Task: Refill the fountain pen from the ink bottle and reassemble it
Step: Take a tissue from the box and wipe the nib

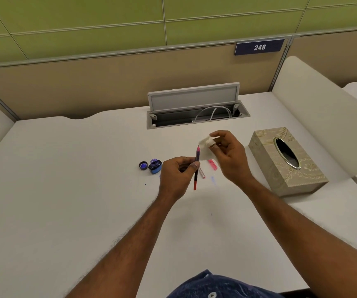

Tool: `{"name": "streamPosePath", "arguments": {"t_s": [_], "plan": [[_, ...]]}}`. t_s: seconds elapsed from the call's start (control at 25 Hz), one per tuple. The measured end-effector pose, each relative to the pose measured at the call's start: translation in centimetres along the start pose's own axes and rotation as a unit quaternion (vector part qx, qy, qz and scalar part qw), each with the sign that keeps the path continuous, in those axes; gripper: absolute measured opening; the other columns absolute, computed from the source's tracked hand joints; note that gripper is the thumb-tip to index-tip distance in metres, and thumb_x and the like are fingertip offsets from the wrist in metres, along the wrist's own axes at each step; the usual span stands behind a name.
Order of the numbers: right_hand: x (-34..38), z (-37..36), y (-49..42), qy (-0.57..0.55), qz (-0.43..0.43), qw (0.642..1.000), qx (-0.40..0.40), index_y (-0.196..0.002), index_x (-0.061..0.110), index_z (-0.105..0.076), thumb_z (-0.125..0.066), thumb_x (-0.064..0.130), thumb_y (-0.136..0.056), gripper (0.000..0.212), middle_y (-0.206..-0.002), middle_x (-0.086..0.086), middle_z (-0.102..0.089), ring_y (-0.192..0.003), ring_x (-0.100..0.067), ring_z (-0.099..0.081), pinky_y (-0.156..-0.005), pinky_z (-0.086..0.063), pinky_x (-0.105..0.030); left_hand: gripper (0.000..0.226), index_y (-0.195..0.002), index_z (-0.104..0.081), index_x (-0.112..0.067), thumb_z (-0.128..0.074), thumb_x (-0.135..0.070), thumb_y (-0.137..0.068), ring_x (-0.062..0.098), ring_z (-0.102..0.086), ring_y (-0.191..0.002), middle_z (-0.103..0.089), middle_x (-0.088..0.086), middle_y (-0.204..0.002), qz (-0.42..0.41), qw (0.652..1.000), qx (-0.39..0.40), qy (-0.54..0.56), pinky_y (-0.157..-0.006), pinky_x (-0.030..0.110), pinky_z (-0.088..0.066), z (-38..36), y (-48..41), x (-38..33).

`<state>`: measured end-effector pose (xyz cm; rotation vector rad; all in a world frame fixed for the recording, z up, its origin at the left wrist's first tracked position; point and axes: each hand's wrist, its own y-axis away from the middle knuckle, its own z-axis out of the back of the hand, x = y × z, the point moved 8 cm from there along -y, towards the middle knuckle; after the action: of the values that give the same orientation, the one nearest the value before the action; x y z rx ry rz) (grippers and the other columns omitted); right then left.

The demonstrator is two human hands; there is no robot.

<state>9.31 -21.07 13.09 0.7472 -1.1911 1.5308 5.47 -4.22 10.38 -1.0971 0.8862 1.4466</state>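
The left hand (pixel 176 175) has its grip closed around the pen section (pixel 196 166), held upright above the bench (pixel 65 190), nib end pointing far. Just right of it, the right hand (pixel 227 155) pinches a crumpled tissue (pixel 205 145) beside the nib. The open ink bottle (pixel 155 166) and its cap (pixel 143 165) stand just left of the left hand; a tissue box (pixel 287 162) sits at far right.

I'm over a white desk (pixel 65 190) with beige partition (pixel 87 89) behind, green panelled wall (pixel 87 18) above it. Open cable hatch (pixel 196 112) at the desk's back edge, blue "248" sign (pixel 259 47) on the partition. Patterned tissue box (pixel 287 162) on the right.
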Motion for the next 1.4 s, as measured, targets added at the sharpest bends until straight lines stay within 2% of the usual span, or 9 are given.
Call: {"name": "streamPosePath", "arguments": {"t_s": [0.12, 0.32, 0.6, 0.84, 1.0, 1.08, 1.2, 1.32, 1.4], "plan": [[0.8, -0.4, 0.7, 0.052, 0.078, 0.996, -0.007, -0.107, 0.011, -0.065, -0.059, 0.018, -0.093, 0.016, -0.103, 0.002, -0.067, -0.089, -0.01, -0.062, -0.079, -0.05, -0.008, 0.028, -0.111, -0.071, -0.007, -0.069, -0.021, -0.086, 0.013, -0.069, -0.087, -0.073, 0.005, -0.102, -0.006, 1.0, -0.002, -0.003, -0.072, 0.006, -0.05, 0.0, -0.1, -0.2], [0.5, -1.8, 1.2, 0.108, 0.111, 0.987, 0.036, -0.104, 0.007, -0.071, -0.059, 0.012, -0.093, 0.017, -0.102, -0.01, -0.073, -0.09, -0.022, -0.068, -0.084, -0.057, -0.027, 0.027, -0.111, -0.07, -0.006, -0.067, -0.02, -0.088, 0.009, -0.064, -0.085, -0.072, 0.004, -0.101, -0.024, 1.0, -0.006, -0.008, -0.067, -0.001, -0.046, 0.4, -0.4, -1.0], [1.2, -0.2, 0.8, 0.029, 0.075, 0.996, -0.029, -0.104, 0.007, -0.065, -0.062, 0.017, -0.091, 0.016, -0.099, 0.001, -0.067, -0.087, -0.012, -0.064, -0.082, -0.053, -0.012, 0.028, -0.116, -0.067, -0.005, -0.062, -0.019, -0.092, 0.012, -0.068, -0.088, -0.073, 0.006, -0.103, -0.014, 1.0, 0.0, -0.012, -0.07, 0.001, -0.047, 0.1, -0.3, -0.4], [1.6, -0.9, 0.3, 0.052, 0.102, 0.993, 0.007, -0.104, 0.005, -0.071, -0.06, 0.013, -0.091, 0.019, -0.102, -0.011, -0.073, -0.092, -0.018, -0.067, -0.086, -0.054, -0.021, 0.024, -0.115, -0.067, -0.006, -0.057, -0.016, -0.095, 0.0, -0.065, -0.077, -0.069, -0.002, -0.093, -0.014, 0.999, 0.03, -0.019, -0.065, -0.002, -0.045, -0.4, -0.1, -0.5], [0.5, -1.5, -0.3, 0.02, 0.024, 0.998, 0.063, -0.103, 0.009, -0.07, -0.061, 0.01, -0.091, 0.015, -0.1, -0.001, -0.069, -0.093, -0.02, -0.065, -0.088, -0.054, -0.023, 0.024, -0.114, -0.067, -0.006, -0.055, -0.015, -0.096, 0.002, -0.066, -0.077, -0.07, 0.002, -0.094, -0.004, 0.999, 0.034, -0.011, -0.064, 0.0, -0.047, -0.3, 0.0, 0.0], [-0.2, -1.1, -0.6, 0.011, -0.009, 0.998, 0.056, -0.103, 0.012, -0.068, -0.062, 0.013, -0.091, 0.013, -0.1, 0.0, -0.068, -0.093, -0.021, -0.064, -0.087, -0.054, -0.026, 0.025, -0.115, -0.067, -0.005, -0.057, -0.015, -0.095, 0.005, -0.067, -0.079, -0.073, 0.006, -0.098, -0.003, 0.999, 0.031, -0.008, -0.067, 0.002, -0.049, -0.2, 0.1, 0.1], [-0.6, -0.4, -0.4, -0.006, -0.031, 0.999, 0.032, -0.103, 0.018, -0.064, -0.064, 0.018, -0.09, 0.012, -0.1, 0.002, -0.066, -0.091, -0.017, -0.062, -0.082, -0.052, -0.022, 0.027, -0.115, -0.067, -0.006, -0.062, -0.018, -0.092, 0.011, -0.068, -0.086, -0.073, 0.007, -0.104, 0.003, 1.0, 0.015, -0.007, -0.07, 0.003, -0.05, 0.0, 0.1, -0.1], [0.0, -0.4, 0.1, 0.001, -0.002, 1.0, 0.02, -0.103, 0.02, -0.062, -0.065, 0.017, -0.09, 0.014, -0.099, 0.005, -0.064, -0.087, -0.015, -0.063, -0.076, -0.053, -0.012, 0.028, -0.113, -0.067, -0.006, -0.066, -0.02, -0.089, 0.005, -0.063, -0.08, -0.068, -0.001, -0.099, 0.008, 1.0, -0.004, -0.006, -0.064, -0.001, -0.046, 0.1, 0.1, -0.5], [0.4, -0.7, 0.4, -0.002, 0.016, 1.0, 0.027, -0.103, 0.018, -0.064, -0.064, 0.015, -0.09, 0.013, -0.099, 0.005, -0.065, -0.088, -0.014, -0.064, -0.078, -0.054, -0.012, 0.029, -0.112, -0.066, -0.006, -0.069, -0.02, -0.087, -0.001, -0.06, -0.076, -0.064, -0.004, -0.096, 0.007, 1.0, -0.012, -0.001, -0.061, -0.003, -0.044, 0.1, 0.2, -0.6]]}}
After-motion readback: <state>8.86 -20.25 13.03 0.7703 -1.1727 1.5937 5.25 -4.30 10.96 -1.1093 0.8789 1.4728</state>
